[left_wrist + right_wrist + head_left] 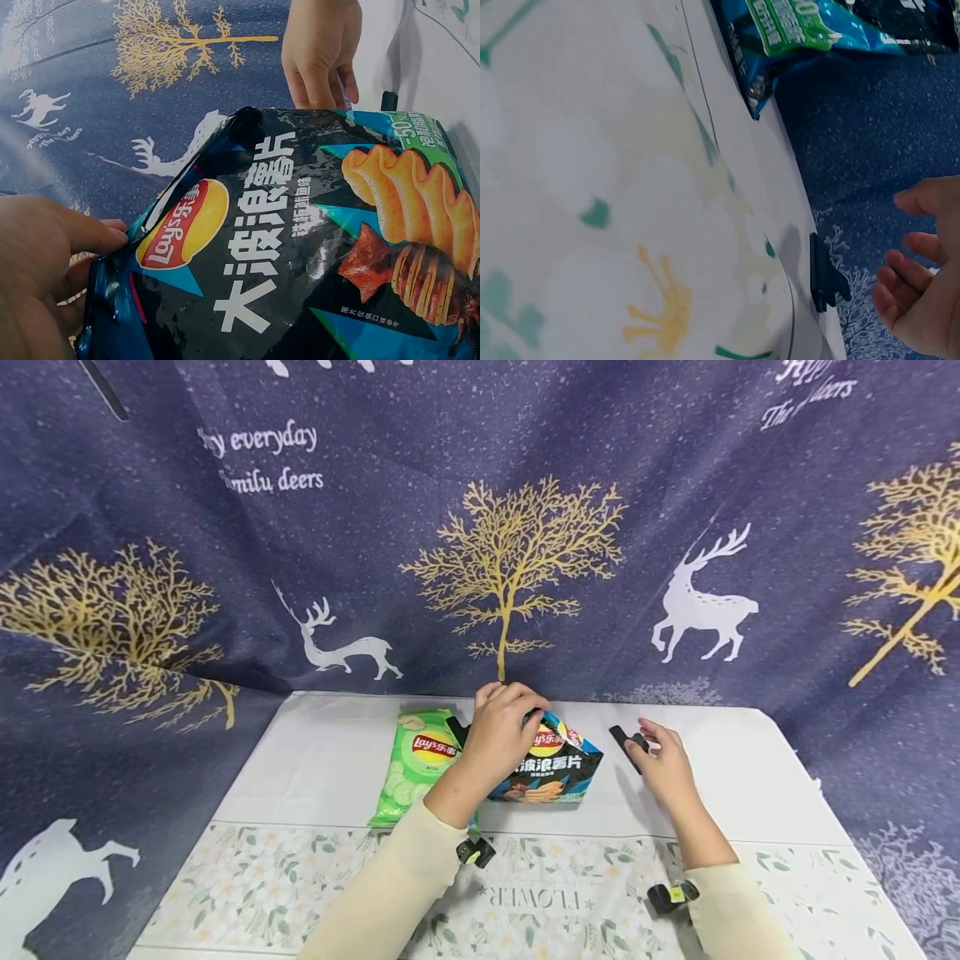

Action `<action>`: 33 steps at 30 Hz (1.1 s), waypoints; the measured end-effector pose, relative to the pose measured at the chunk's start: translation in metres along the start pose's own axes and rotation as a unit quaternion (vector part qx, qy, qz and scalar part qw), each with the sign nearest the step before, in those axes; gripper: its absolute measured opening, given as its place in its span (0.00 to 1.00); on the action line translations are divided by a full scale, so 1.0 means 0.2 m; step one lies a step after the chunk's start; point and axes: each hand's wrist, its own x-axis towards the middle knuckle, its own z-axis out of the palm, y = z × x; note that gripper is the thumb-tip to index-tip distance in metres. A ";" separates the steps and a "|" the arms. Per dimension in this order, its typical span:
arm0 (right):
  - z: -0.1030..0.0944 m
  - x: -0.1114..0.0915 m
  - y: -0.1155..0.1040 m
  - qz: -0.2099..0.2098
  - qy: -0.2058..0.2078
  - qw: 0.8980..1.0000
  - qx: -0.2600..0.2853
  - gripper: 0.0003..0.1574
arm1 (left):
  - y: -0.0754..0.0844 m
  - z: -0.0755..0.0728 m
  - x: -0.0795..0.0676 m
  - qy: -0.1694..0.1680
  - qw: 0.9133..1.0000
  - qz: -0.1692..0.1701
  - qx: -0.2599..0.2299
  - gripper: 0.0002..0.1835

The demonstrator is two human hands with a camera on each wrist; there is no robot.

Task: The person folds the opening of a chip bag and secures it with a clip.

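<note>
A black and blue bag of Lay's potato chips (555,768) stands tilted on the table. My left hand (501,727) pinches its top edge; in the left wrist view the thumb and fingers (112,232) hold the folded corner. To the right of the bag lies a black clip-like piece (624,745). Over it hovers my right hand (666,768), and the right wrist view shows loosely bent fingers (904,281) apart from the black piece (823,274). A green bag of Lay's chips (416,768) lies left of the black one, partly covered by my left arm.
A dark object (456,731) sits at the green bag's upper right, mostly hidden by my left hand. The white table (300,760) has a floral strip (285,877) along the front. A blue cloth with deer and trees (450,635) hangs behind.
</note>
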 end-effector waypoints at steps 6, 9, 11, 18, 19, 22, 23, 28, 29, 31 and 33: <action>-0.01 0.02 0.02 0.019 -0.002 1.000 -0.019 0.38 | 0.00 0.00 0.00 0.005 1.000 0.001 -0.006 0.06; -0.01 0.02 0.03 0.047 -0.018 0.998 -0.033 0.40 | 0.00 0.00 0.00 0.007 1.000 0.003 -0.008 0.06; -0.01 0.03 0.04 0.068 -0.033 0.996 -0.042 0.42 | -0.01 0.01 0.00 0.008 1.000 0.006 -0.009 0.06; 0.00 0.04 0.07 0.106 -0.080 0.990 -0.052 0.45 | -0.01 0.01 0.00 0.013 1.000 0.008 -0.012 0.06; 0.00 0.04 0.08 0.106 -0.083 0.990 -0.051 0.45 | -0.01 0.01 0.00 0.014 1.000 0.007 -0.013 0.06; 0.00 0.05 0.09 0.100 -0.084 0.990 -0.060 0.44 | -0.01 0.00 -0.01 0.017 1.000 0.006 -0.016 0.06; 0.00 0.05 0.09 0.096 -0.082 0.990 -0.064 0.43 | -0.01 0.00 -0.01 0.017 1.000 0.006 -0.016 0.06; 0.01 0.05 0.09 0.081 -0.076 0.990 -0.086 0.40 | -0.01 0.00 -0.01 0.014 1.000 0.004 -0.018 0.06; 0.01 0.05 0.09 0.080 -0.075 0.990 -0.089 0.39 | -0.01 0.00 -0.01 0.013 1.000 0.004 -0.018 0.06; 0.01 0.05 0.10 0.081 -0.076 0.989 -0.094 0.38 | 0.00 0.00 -0.01 0.011 1.000 0.002 -0.018 0.06; 0.01 0.05 0.10 0.082 -0.074 0.989 -0.100 0.37 | 0.00 0.00 -0.01 0.010 1.000 0.001 -0.019 0.06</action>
